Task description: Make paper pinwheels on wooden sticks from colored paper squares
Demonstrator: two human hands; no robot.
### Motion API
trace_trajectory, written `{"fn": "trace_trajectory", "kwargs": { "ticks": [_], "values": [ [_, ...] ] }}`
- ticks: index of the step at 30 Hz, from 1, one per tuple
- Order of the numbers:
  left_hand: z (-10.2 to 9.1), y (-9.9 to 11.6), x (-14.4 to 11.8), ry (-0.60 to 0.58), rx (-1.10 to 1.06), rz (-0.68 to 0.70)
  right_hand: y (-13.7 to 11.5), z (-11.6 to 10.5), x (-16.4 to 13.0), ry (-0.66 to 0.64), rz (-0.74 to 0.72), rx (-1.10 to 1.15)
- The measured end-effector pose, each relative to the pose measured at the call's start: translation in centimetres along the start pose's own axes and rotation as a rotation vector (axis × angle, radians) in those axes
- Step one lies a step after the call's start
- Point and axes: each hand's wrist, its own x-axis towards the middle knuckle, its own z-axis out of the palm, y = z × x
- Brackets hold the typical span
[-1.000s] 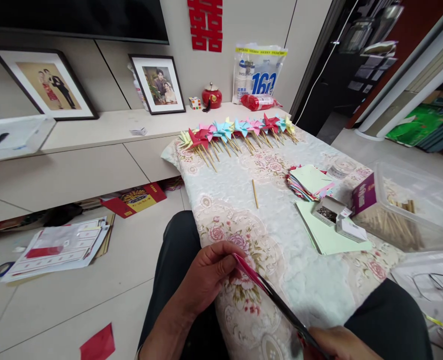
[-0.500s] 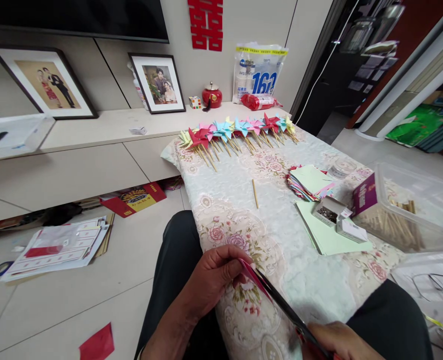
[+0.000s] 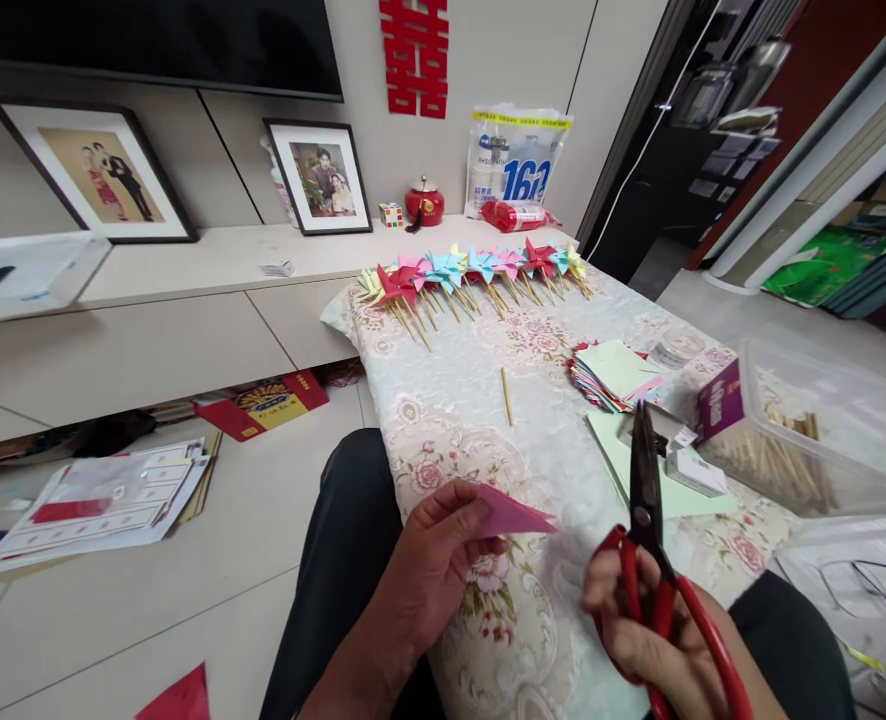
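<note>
In the head view, the left hand pinched a folded pink paper by its near edge, so the pointed end stuck out free above the floral tablecloth. The right hand gripped red-handled scissors through the loops, blades closed and pointing up, clear of the paper. Finished pinwheels lay lined up at the table's far end.

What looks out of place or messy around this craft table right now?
One bare wooden stick lies alone mid-table, apart from the pinwheels. Papers and a red scrap are strewn on the floor beside the table.
</note>
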Motion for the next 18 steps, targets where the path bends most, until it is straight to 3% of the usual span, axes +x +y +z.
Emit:
{"fn": "trace_trajectory", "kwargs": {
  "ticks": [5, 10, 13, 18],
  "values": [
    [1.8, -0.9, -0.7, 0.039, -0.074, -0.005, -2.2, 3.3, 3.0, 0.180, -0.089, 0.064],
    [1.9, -1.5, -1.3, 0.015, -0.055, -0.036, -3.6, 5.2, 4.3, 0.315, 0.002, 0.137],
    [1.3, -1.5, -1.4, -0.073, 0.009, -0.022, -3.5, 5.1, 4.8, 0.267, 0.031, 0.285],
    [-0.3, -0.9, -1.1, -0.165, 0.265, 0.131, -3.3, 4.7, 5.2, 0.021, 0.080, 0.619]
  ]
}}
